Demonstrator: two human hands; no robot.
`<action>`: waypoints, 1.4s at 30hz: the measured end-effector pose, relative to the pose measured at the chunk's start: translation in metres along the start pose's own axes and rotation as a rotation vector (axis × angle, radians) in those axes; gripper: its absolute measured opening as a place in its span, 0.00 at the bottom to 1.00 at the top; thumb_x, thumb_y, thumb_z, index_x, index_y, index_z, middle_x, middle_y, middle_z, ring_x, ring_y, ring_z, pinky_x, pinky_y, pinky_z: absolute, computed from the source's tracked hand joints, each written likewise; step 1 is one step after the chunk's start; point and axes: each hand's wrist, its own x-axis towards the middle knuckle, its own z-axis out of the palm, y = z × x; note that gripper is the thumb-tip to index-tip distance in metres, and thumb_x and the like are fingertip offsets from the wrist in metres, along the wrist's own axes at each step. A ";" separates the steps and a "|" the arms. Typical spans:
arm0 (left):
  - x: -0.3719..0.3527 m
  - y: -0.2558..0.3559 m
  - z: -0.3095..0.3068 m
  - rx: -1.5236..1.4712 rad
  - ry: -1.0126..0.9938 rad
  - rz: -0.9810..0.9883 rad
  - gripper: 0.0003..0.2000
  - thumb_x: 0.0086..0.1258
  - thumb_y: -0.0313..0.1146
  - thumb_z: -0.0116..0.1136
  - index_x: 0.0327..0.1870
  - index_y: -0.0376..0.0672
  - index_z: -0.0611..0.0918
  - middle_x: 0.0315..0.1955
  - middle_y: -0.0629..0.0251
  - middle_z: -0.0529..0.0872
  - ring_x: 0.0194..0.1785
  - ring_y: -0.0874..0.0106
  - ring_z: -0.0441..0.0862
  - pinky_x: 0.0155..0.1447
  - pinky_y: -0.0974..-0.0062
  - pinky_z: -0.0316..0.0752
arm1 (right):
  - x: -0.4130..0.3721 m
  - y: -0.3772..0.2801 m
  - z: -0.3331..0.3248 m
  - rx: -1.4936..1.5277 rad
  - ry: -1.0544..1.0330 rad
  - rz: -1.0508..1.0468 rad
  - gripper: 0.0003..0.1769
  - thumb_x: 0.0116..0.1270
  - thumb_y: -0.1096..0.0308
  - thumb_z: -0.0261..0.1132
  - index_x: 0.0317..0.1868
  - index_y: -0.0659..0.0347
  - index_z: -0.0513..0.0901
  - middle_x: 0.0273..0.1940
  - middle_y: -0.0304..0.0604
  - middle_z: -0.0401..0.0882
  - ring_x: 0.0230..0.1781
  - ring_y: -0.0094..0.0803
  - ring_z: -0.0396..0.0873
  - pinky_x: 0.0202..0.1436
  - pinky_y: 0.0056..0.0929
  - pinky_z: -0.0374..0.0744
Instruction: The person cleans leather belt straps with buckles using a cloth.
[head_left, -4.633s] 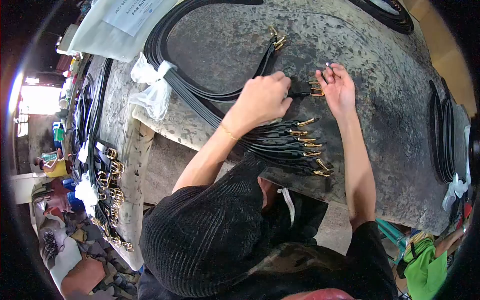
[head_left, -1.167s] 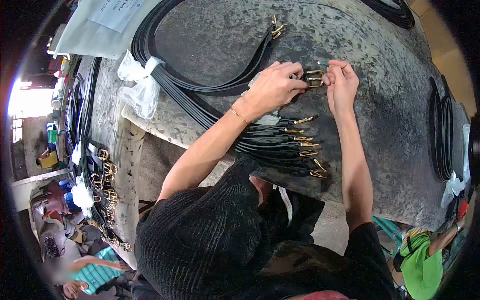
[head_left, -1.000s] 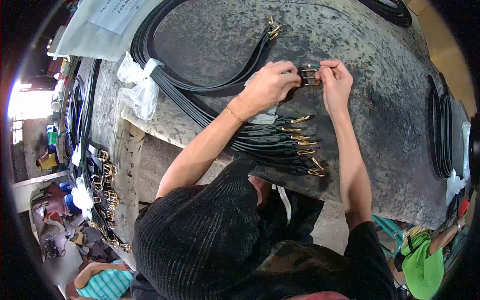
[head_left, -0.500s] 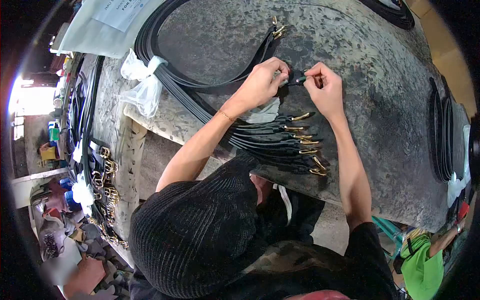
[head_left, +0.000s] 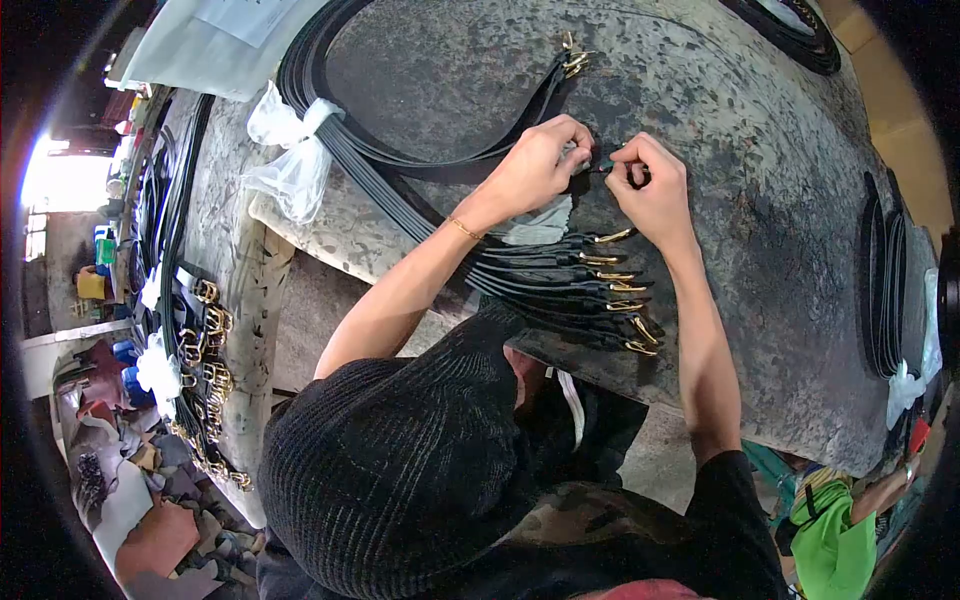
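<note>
The right hand (head_left: 648,185) pinches a small dark stick (head_left: 606,164), the left hand (head_left: 548,165) at its nine o'clock has bent fingers whose grip I cannot tell, and gold-buckled black belts (head_left: 545,272) lie at the left hand's six o'clock.

**Black Ribbed Cap, Gold Chain**

At seven o'clock in the head view is a black ribbed knit cap (head_left: 390,455). The black top's short right sleeve (head_left: 735,505) sits at four o'clock, a brown-and-dark camouflage patch (head_left: 565,520) at five. Toward twelve, just off centre, a thin gold-coloured link bracelet (head_left: 464,228) circles the wrist of the bare left hand (head_left: 545,168).
</note>
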 end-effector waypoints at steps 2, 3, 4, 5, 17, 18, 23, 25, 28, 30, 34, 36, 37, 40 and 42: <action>0.000 0.000 0.000 -0.003 0.002 0.005 0.06 0.70 0.26 0.57 0.42 0.32 0.78 0.42 0.53 0.84 0.46 0.58 0.83 0.54 0.67 0.76 | 0.000 0.000 0.001 0.002 0.001 -0.004 0.07 0.53 0.81 0.65 0.32 0.67 0.76 0.26 0.40 0.68 0.18 0.23 0.60 0.23 0.25 0.63; 0.000 0.000 0.000 -0.009 0.000 -0.006 0.06 0.70 0.26 0.57 0.42 0.32 0.78 0.42 0.53 0.84 0.46 0.58 0.83 0.54 0.67 0.76 | 0.000 0.000 0.001 0.003 0.003 -0.006 0.07 0.53 0.81 0.65 0.32 0.66 0.76 0.26 0.41 0.69 0.18 0.24 0.61 0.23 0.25 0.64; 0.000 0.000 0.000 -0.015 -0.003 -0.016 0.06 0.70 0.26 0.57 0.42 0.32 0.78 0.41 0.53 0.84 0.46 0.58 0.83 0.54 0.67 0.76 | 0.000 0.000 0.000 0.003 0.003 -0.006 0.07 0.53 0.81 0.65 0.32 0.66 0.76 0.26 0.41 0.69 0.18 0.24 0.61 0.23 0.25 0.64; 0.000 -0.001 0.000 -0.015 -0.002 -0.016 0.06 0.70 0.26 0.57 0.42 0.32 0.78 0.41 0.53 0.84 0.46 0.58 0.83 0.54 0.67 0.76 | 0.000 -0.001 0.000 -0.004 -0.007 -0.009 0.06 0.54 0.81 0.65 0.32 0.66 0.77 0.26 0.39 0.69 0.19 0.22 0.61 0.24 0.24 0.64; 0.007 0.004 0.019 0.201 0.038 0.065 0.22 0.56 0.38 0.72 0.48 0.35 0.84 0.45 0.52 0.82 0.49 0.51 0.81 0.55 0.63 0.76 | 0.000 0.026 -0.009 0.317 0.186 0.301 0.03 0.61 0.78 0.62 0.30 0.64 0.76 0.24 0.29 0.71 0.24 0.13 0.66 0.27 0.17 0.65; 0.006 0.004 0.019 0.200 0.041 0.063 0.22 0.56 0.38 0.72 0.48 0.35 0.84 0.45 0.52 0.82 0.49 0.51 0.81 0.55 0.63 0.76 | 0.000 0.025 -0.010 0.277 0.149 0.303 0.04 0.61 0.77 0.63 0.30 0.64 0.76 0.24 0.29 0.71 0.24 0.13 0.65 0.27 0.18 0.65; 0.005 0.004 0.015 0.175 0.032 0.055 0.20 0.55 0.36 0.73 0.48 0.35 0.85 0.47 0.52 0.81 0.49 0.52 0.81 0.56 0.63 0.76 | 0.000 0.020 -0.011 0.236 0.101 0.339 0.04 0.60 0.77 0.63 0.30 0.64 0.76 0.21 0.29 0.70 0.22 0.12 0.64 0.25 0.18 0.64; 0.005 0.004 0.016 0.183 0.030 0.060 0.20 0.56 0.35 0.73 0.48 0.35 0.85 0.47 0.52 0.81 0.50 0.52 0.81 0.56 0.63 0.76 | 0.000 0.019 -0.011 0.211 0.101 0.333 0.04 0.60 0.77 0.63 0.30 0.64 0.75 0.21 0.29 0.70 0.22 0.12 0.64 0.25 0.18 0.63; 0.005 0.003 0.016 0.198 0.028 0.060 0.20 0.56 0.35 0.73 0.49 0.35 0.84 0.47 0.52 0.81 0.50 0.52 0.81 0.56 0.63 0.76 | 0.000 0.018 -0.009 0.194 0.094 0.315 0.04 0.60 0.77 0.63 0.30 0.64 0.75 0.20 0.29 0.70 0.21 0.11 0.64 0.24 0.19 0.63; 0.004 0.004 0.016 0.207 0.026 0.054 0.21 0.56 0.35 0.73 0.49 0.35 0.84 0.47 0.52 0.81 0.51 0.52 0.81 0.56 0.63 0.76 | 0.000 0.019 -0.009 0.187 0.092 0.326 0.04 0.60 0.77 0.63 0.30 0.64 0.76 0.20 0.29 0.70 0.21 0.11 0.64 0.24 0.18 0.62; 0.004 0.005 0.016 0.188 0.022 0.045 0.21 0.56 0.36 0.72 0.50 0.36 0.84 0.47 0.52 0.81 0.50 0.52 0.81 0.55 0.62 0.76 | 0.000 0.017 -0.010 0.120 0.073 0.340 0.03 0.60 0.77 0.64 0.30 0.64 0.77 0.19 0.29 0.70 0.21 0.11 0.64 0.24 0.18 0.63; 0.004 0.005 0.016 0.180 0.018 0.047 0.20 0.57 0.36 0.72 0.50 0.36 0.84 0.47 0.52 0.81 0.50 0.52 0.81 0.55 0.62 0.76 | -0.001 0.020 -0.009 0.121 0.067 0.310 0.03 0.60 0.77 0.64 0.31 0.64 0.77 0.21 0.29 0.71 0.22 0.12 0.66 0.25 0.18 0.64; 0.004 0.005 0.015 0.184 0.021 0.064 0.19 0.59 0.36 0.70 0.50 0.36 0.84 0.48 0.52 0.81 0.49 0.53 0.81 0.54 0.63 0.77 | -0.001 0.022 -0.009 0.121 0.070 0.310 0.03 0.60 0.77 0.64 0.31 0.64 0.77 0.21 0.29 0.71 0.22 0.12 0.66 0.25 0.18 0.64; 0.004 0.015 0.014 0.154 0.031 0.047 0.17 0.64 0.35 0.65 0.51 0.37 0.84 0.47 0.53 0.82 0.47 0.56 0.82 0.51 0.66 0.77 | -0.001 0.032 -0.009 0.300 0.162 0.324 0.01 0.63 0.78 0.62 0.33 0.64 0.78 0.25 0.30 0.73 0.24 0.13 0.68 0.28 0.19 0.68; 0.006 0.018 0.013 0.123 0.039 0.013 0.16 0.66 0.35 0.62 0.52 0.37 0.83 0.45 0.53 0.82 0.46 0.59 0.83 0.50 0.68 0.77 | 0.001 0.041 -0.010 0.560 0.320 0.387 0.02 0.65 0.78 0.60 0.35 0.64 0.79 0.28 0.32 0.75 0.27 0.16 0.71 0.33 0.19 0.71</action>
